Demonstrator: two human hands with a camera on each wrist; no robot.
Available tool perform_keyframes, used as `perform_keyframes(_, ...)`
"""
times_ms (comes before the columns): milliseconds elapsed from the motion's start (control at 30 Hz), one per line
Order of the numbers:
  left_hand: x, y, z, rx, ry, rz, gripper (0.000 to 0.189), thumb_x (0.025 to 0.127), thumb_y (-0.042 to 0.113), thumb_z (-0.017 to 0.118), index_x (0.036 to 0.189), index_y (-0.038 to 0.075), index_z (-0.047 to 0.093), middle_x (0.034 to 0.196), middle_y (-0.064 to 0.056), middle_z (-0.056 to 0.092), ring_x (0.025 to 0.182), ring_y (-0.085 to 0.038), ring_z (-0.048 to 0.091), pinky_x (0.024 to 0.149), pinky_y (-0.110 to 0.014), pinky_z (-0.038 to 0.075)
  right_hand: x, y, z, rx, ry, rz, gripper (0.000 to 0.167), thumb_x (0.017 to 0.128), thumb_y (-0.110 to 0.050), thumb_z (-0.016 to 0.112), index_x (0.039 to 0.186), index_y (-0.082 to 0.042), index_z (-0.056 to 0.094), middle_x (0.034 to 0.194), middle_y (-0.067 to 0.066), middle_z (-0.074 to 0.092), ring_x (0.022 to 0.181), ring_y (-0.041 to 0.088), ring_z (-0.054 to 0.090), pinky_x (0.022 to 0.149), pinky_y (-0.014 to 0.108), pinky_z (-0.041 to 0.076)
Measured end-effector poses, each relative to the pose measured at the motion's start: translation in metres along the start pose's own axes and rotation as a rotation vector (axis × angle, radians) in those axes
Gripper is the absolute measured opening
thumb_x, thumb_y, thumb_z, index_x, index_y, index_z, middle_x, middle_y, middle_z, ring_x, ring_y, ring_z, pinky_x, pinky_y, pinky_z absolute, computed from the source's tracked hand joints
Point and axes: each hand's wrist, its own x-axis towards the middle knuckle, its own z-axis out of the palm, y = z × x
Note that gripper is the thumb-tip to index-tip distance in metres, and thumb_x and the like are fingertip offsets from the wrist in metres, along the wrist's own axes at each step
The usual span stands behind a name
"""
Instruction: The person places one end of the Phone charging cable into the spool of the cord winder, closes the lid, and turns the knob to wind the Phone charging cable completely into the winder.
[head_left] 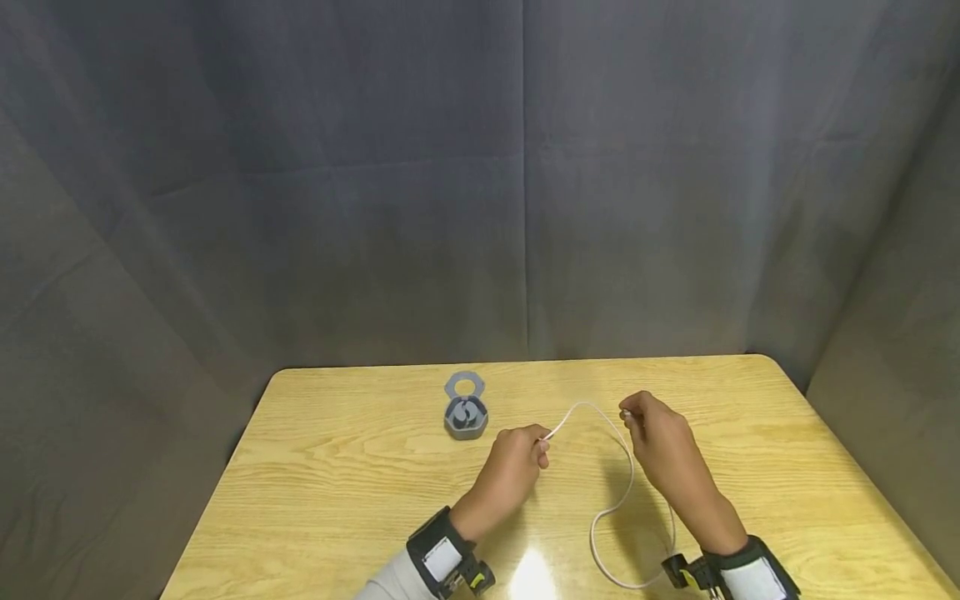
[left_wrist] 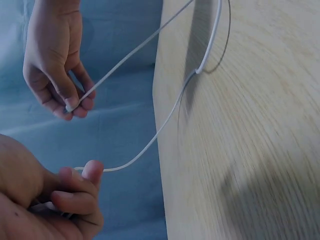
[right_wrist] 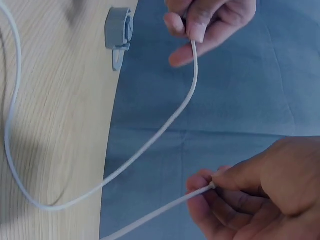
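1. Nearest to the person, the lower loop of the white cable [right_wrist: 151,143] comes down to the counter [head_left: 337,483], close to the black camera [head_left: 677,571] on the right wrist. I cannot tell whether they touch. If the cable hooks there, lifting this arm could pull it away from the fingers.

2. The left hand [head_left: 513,462] is above the counter. Its fingers [left_wrist: 75,202] are curled with almost no gap, and they grip the cable; something white also shows inside the fist, but what it is I cannot tell. If the grip relaxes too early, the held part may slide out.

3. The right hand [head_left: 663,437] pinches the cable end [right_wrist: 212,186] between thumb and fingertips, while the other fingers are bent more loosely. Because only a small tip is held, the pull of the hanging cable could make it slip.

4. Between the two hands the cable is slack. If the hands cross carelessly, this slack could twist or make a knot.

5. Farther, beyond the left hand, the grey case [head_left: 465,429] stands on the counter, its ring-shaped lid [head_left: 452,386] tipped back. A loose bend swinging too near could catch the lid and drag the case.
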Motion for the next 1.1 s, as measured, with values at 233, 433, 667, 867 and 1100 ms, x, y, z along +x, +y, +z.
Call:
perform_keyframes(233,0.0,0.006,0.0,-0.015,-0.015,0.007,0.021,0.102,0.002,0.057,0.116,-0.006,0.071,0.076,-0.003,0.067,0.068,-0.006,0.059,0.054,-0.014,0.048,-0.001,-0.012,0.006,0.034,-0.045,0.001,0.012,0.095,0.008,0.066,0.106,0.004,0.065,0.095,0.014,0.072,0.084,0.025,0.072,0.064,0.028,0.06)
perform_keyframes(433,-0.001,0.011,-0.002,0.003,-0.011,0.021,0.021,0.102,0.003,0.057,0.116,-0.006,0.07,0.077,-0.004,0.068,0.07,-0.01,0.063,0.054,-0.013,0.048,-0.002,-0.015,0.01,0.037,-0.06,-0.023,0.011,0.094,0.006,0.067,0.104,0.002,0.065,0.094,0.012,0.072,0.085,0.024,0.072,0.066,0.029,0.06)
perform_keyframes(667,-0.002,0.012,-0.003,-0.014,-0.025,0.015,0.023,0.103,0.004,0.056,0.12,-0.006,0.068,0.082,-0.004,0.068,0.077,-0.018,0.068,0.055,-0.013,0.049,-0.003,-0.016,0.01,0.029,-0.045,-0.043,0.012,0.093,0.007,0.069,0.102,0.001,0.065,0.094,0.011,0.071,0.085,0.024,0.072,0.067,0.03,0.061)
perform_keyframes(867,0.0,0.014,-0.002,-0.018,-0.041,0.02,0.025,0.104,0.006,0.055,0.122,-0.004,0.068,0.083,-0.003,0.067,0.076,-0.015,0.065,0.057,-0.015,0.049,-0.002,-0.021,0.008,0.072,-0.07,-0.046,0.015,0.092,0.007,0.07,0.103,-0.001,0.064,0.098,0.011,0.071,0.09,0.026,0.072,0.072,0.034,0.063)
perform_keyframes(1100,-0.002,0.018,-0.002,-0.039,-0.077,0.014,0.028,0.105,0.007,0.055,0.127,-0.005,0.066,0.089,-0.006,0.069,0.08,-0.014,0.066,0.062,-0.014,0.051,-0.004,-0.032,0.008,0.118,-0.105,-0.084,0.018,0.089,0.006,0.073,0.103,-0.002,0.064,0.1,0.01,0.071,0.091,0.025,0.073,0.076,0.032,0.064)
